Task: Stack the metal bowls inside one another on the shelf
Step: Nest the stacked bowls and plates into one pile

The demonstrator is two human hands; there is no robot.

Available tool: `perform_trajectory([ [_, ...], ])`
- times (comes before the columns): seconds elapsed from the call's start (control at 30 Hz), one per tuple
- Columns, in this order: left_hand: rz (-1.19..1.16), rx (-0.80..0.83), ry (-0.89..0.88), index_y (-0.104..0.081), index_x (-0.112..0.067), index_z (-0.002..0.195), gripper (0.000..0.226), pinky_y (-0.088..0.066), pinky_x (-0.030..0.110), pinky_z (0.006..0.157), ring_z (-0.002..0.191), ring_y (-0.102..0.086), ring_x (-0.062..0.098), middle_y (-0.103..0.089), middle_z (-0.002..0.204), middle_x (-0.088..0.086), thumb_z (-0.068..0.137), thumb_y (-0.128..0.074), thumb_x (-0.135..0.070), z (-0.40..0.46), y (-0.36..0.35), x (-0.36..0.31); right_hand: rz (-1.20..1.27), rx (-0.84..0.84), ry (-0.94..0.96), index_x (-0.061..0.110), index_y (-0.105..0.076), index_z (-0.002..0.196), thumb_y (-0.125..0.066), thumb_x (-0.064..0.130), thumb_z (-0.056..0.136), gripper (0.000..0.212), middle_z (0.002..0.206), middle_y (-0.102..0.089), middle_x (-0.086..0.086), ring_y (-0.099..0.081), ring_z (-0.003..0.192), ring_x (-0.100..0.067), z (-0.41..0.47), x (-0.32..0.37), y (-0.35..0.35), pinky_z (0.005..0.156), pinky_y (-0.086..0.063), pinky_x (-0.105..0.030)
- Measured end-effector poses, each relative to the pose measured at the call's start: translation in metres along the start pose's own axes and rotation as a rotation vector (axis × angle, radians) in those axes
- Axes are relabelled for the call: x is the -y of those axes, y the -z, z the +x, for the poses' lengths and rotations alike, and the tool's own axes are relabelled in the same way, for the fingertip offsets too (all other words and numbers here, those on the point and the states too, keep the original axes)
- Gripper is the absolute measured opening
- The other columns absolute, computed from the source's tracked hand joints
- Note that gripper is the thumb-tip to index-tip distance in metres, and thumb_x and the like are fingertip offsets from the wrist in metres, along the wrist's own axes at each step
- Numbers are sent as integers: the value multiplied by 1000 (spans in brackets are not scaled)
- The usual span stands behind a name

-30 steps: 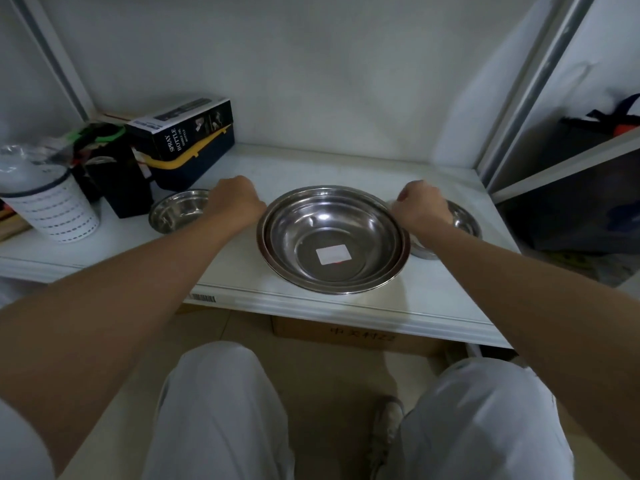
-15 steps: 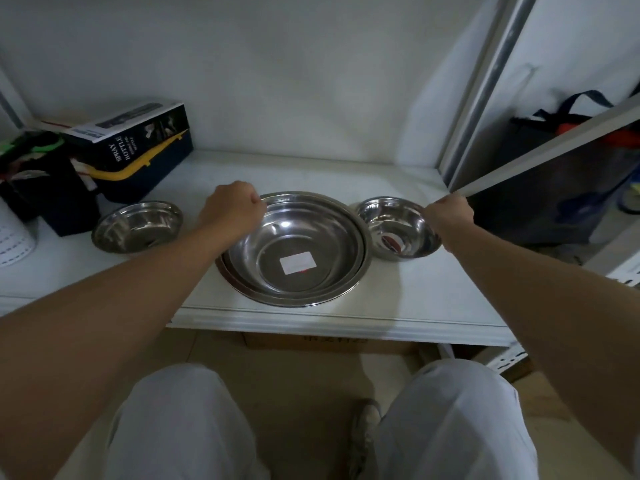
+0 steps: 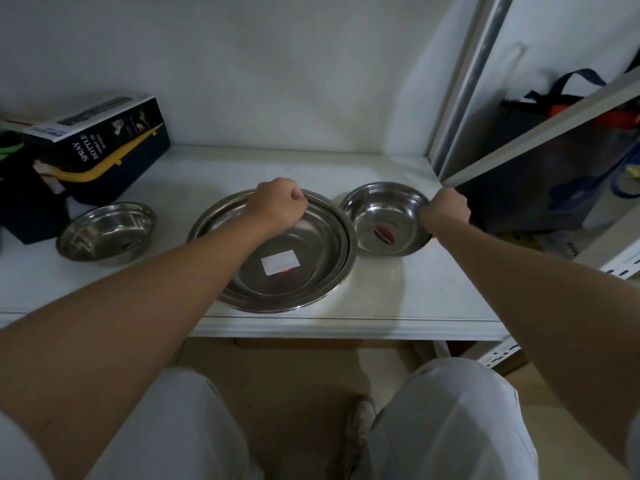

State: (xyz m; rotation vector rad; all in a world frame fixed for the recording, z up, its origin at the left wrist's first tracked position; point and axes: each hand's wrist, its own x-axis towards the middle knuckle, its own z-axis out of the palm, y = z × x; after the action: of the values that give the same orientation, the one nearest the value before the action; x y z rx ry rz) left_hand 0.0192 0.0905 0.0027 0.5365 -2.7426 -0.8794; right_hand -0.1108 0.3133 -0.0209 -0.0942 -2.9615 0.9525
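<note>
Your left hand [image 3: 277, 202] curls shut on the large bowl's [image 3: 304, 258] far rim at frame centre — your right hand [image 3: 448, 209] grips the small bowl's [image 3: 381, 216] right rim, both on the shelf [image 3: 398, 292].

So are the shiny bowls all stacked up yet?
Not yet. The big bowl in the middle shows a double rim, so it looks already nested in another. The left hand is at its far rim, and the right hand grips the edge of the right small bowl. That one and the left small bowl remain separate on the shelf.
</note>
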Motion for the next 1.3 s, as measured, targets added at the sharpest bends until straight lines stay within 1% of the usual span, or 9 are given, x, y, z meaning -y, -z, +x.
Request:
perform_trajectory([
  [0.1,-70,14,10,-69,-13,102,25,-54,37,87,92,-67,29,-71,99,9,90,-48,-19,5,-4,-11,-13,-89,34,-1,-57,114,-54,3,93,21,106,-62,-19,-65,94,-33,2,9,15,81,-57,-42],
  [0.37,-285,-83,-8,-47,-17,138,44,-39,28,83,102,-56,21,-61,125,8,96,-46,-28,6,13,-50,286,-115,91,0,-65,97,-57,0,87,13,96,-69,-17,-72,84,-35,-8,61,58,70,-62,-46],
  [0.57,-254,-373,118,-66,-5,103,27,-39,28,67,83,-55,24,-65,94,10,93,-43,-15,-6,60,-20,399,60,216,-2,-68,83,-57,-4,81,11,84,-71,-23,-72,65,-38,-60,125,43,56,-62,-47],
  [0.63,-179,-370,165,-57,-9,68,27,-33,26,53,69,-49,23,-53,66,5,90,-42,-9,-16,74,1,393,127,241,0,-66,78,-56,-3,81,11,82,-71,-23,-72,65,-39,-73,137,31,57,-62,-47],
  [0.7,-128,-332,232,-41,-15,54,36,-28,26,49,61,-45,21,-43,57,2,89,-45,-6,-25,81,23,344,168,265,-2,-68,82,-55,1,78,14,83,-72,-23,-73,71,-40,-84,143,17,63,-62,-48],
  [0.83,3,-157,349,-46,-9,63,27,-39,28,55,72,-54,24,-56,77,10,89,-53,-7,-33,74,50,175,281,251,0,-66,82,-58,7,84,11,75,-69,-20,-72,62,-35,-101,134,-14,57,-63,-42],
  [0.93,72,-37,334,-52,-6,70,20,-37,25,50,61,-52,19,-55,73,8,87,-59,-10,-36,58,61,51,328,230,6,-56,70,-58,10,86,17,70,-65,-14,-67,56,-29,-104,123,-32,46,-56,-30],
  [1.13,182,68,280,-63,0,99,19,-44,30,64,75,-57,24,-56,75,8,85,-63,-12,-34,39,72,-131,387,296,7,-51,76,-52,9,84,9,69,-54,-8,-59,53,-26,-102,113,-52,55,-56,-29],
  [1.3,172,26,248,-49,-6,65,22,-37,25,50,57,-49,18,-45,60,3,83,-61,-9,-28,42,78,-280,332,374,8,-53,85,-55,15,85,8,77,-54,-4,-56,70,-24,-100,114,-61,66,-46,-32],
])
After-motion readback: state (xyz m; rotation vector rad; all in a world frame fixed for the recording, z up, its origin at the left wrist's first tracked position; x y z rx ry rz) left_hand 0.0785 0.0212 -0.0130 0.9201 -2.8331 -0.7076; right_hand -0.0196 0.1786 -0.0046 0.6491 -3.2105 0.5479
